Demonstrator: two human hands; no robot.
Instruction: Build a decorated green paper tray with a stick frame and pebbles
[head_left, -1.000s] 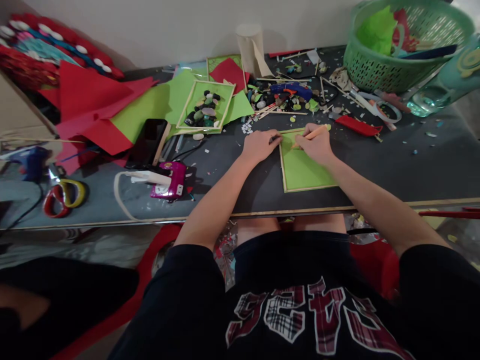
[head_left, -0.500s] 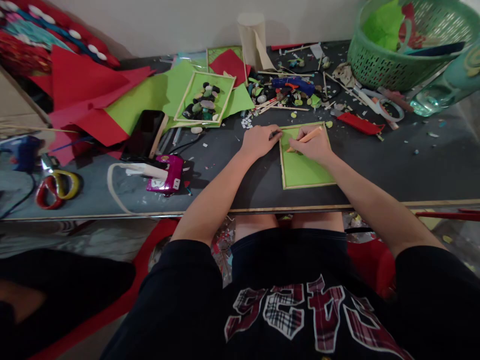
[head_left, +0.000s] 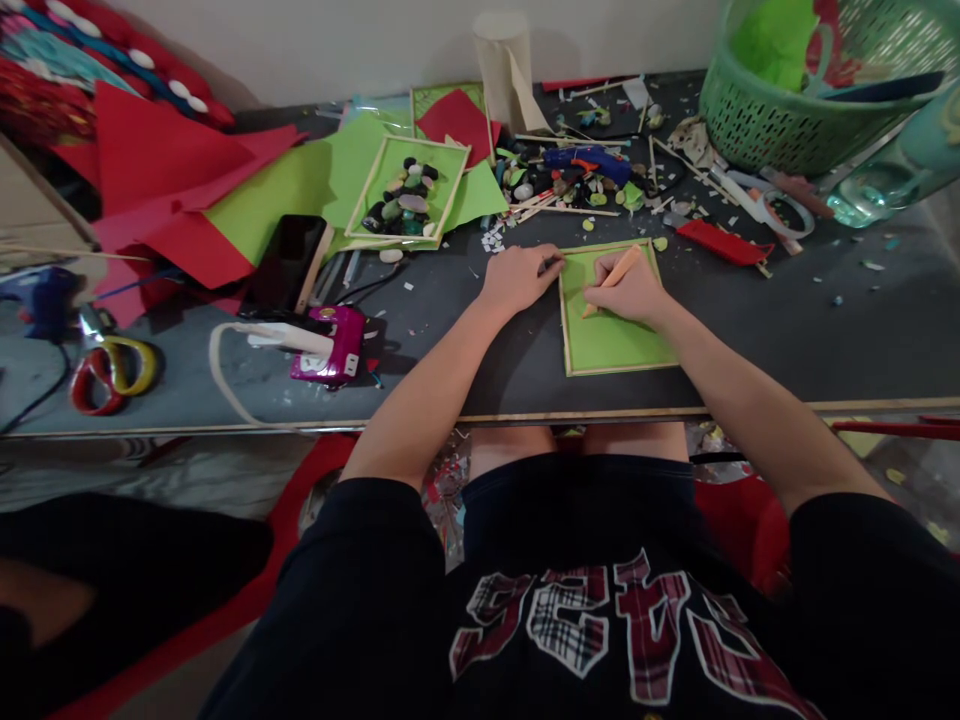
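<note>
A light-green sheet with a thin pale wooden border (head_left: 622, 345) lies flat on the dark table in front of me. My right hand (head_left: 630, 292) is closed round an orange pen (head_left: 621, 268), whose tip points down at the upper left part of the sheet. Beside the sheet's upper left corner rests my left hand (head_left: 519, 277), fingers curled and touching the border. Something small and dark (head_left: 550, 266) shows at its fingertips; its kind is too small to tell.
Behind the sheet lie a blue glue gun (head_left: 589, 160), loose pebbles and sticks. A bordered green panel with pebbles (head_left: 409, 200), a phone (head_left: 289, 262), a purple power socket (head_left: 330, 345) and scissors (head_left: 112, 365) are leftward. A green basket (head_left: 780, 125) stands back right.
My right hand has shifted slightly down the sheet, and the orange pen is tilted more steeply. My left hand stays at the corner.
</note>
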